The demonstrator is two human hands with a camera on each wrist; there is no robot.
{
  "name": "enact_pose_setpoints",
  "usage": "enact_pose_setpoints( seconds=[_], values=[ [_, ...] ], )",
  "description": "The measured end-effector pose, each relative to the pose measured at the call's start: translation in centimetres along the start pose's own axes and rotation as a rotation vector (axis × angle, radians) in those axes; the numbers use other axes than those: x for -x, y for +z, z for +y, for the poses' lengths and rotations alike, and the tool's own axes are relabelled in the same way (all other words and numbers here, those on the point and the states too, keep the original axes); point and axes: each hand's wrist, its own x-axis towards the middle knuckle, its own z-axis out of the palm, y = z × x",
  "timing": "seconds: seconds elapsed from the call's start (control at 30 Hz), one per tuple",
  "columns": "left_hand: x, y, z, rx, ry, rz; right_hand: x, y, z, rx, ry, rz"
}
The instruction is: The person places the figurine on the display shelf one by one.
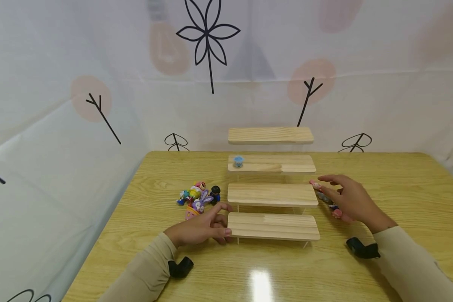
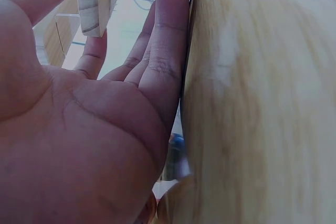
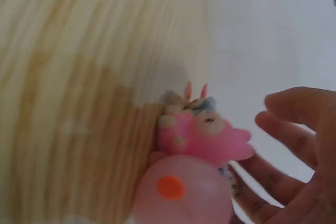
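My left hand (image 1: 198,230) grips the left end of the lowest board on a four-tier wooden display stand (image 1: 273,226). Its thumb lies at the board's front edge, one finger at the back edge; the left wrist view shows the board end (image 2: 90,6) between them. Right of the stand, my right hand (image 1: 349,199) hovers over a row of small toy figures (image 1: 337,214), fingers spread and loosely bent. The right wrist view shows a pink figure (image 3: 210,142) and a pink rounded toy with an orange spot (image 3: 184,198) beside those fingers, not held.
A small blue figure (image 1: 238,162) stands at the left on the second board from the top. Left of the stand lies a heap of toys, among them a purple rabbit (image 1: 198,204) and a dark-haired figure (image 1: 215,194). A patterned cloth (image 1: 249,100) hangs behind the wooden table (image 1: 166,167).
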Motion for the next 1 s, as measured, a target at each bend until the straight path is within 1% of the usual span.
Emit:
enact_pose_setpoints(
  seconds=[0.13, 0.27, 0.4, 0.77, 0.93, 1.0],
  values=[
    [0.0, 0.0, 0.0, 0.000, -0.001, 0.003, -0.2, 0.1, 0.6, 0.017, 0.024, -0.062],
    [0.1, 0.0, 0.0, 0.004, -0.003, 0.002, -0.3, 0.2, 0.9, 0.020, 0.026, -0.088],
    [0.1, 0.0, 0.1, -0.001, -0.004, 0.004, -0.2, 0.4, 1.1, 0.020, 0.024, -0.099],
    [0.1, 0.0, 0.0, -0.004, 0.003, 0.000, 0.0, 0.6, 1.2, -0.006, 0.052, -0.105],
    [0.0, 0.0, -0.1, 0.007, 0.002, -0.001, 0.1, 0.7, 1.1, 0.023, 0.031, -0.091],
    [0.1, 0.0, -0.1, 0.005, 0.001, 0.001, 0.2, 0.7, 1.1, 0.018, 0.038, -0.095]
  ],
)
